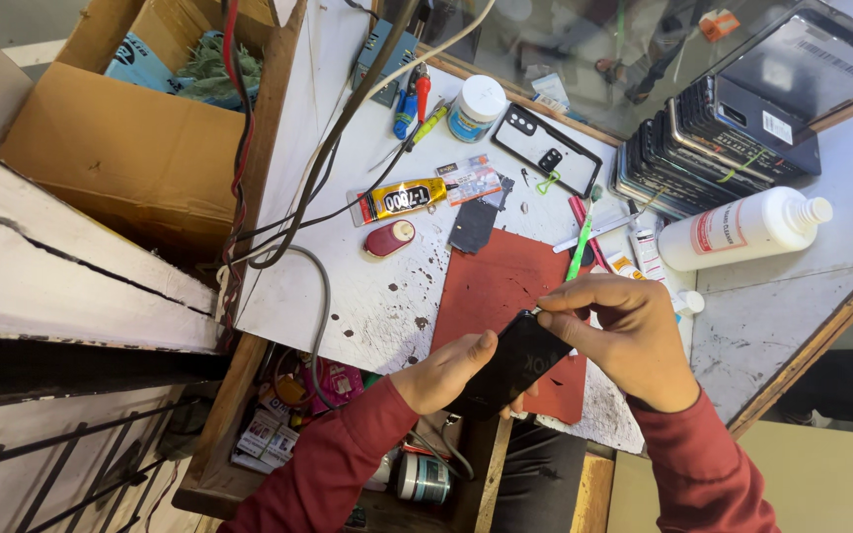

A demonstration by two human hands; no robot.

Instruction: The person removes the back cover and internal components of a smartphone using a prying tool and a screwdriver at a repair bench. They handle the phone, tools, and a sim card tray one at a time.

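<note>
A red mat lies on the white table. Above it sits a dark square patch. A yellow glue tube lies near a small red oval thing. A white jar stands next to a clear phone case. A white bottle lies on its side by a stack of phones. A green stick lies near the mat. A cardboard box sits on the left.

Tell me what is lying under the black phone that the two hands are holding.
Under the black phone lies a red mat on the white table. The left hand and right hand cover part of the mat.
</note>
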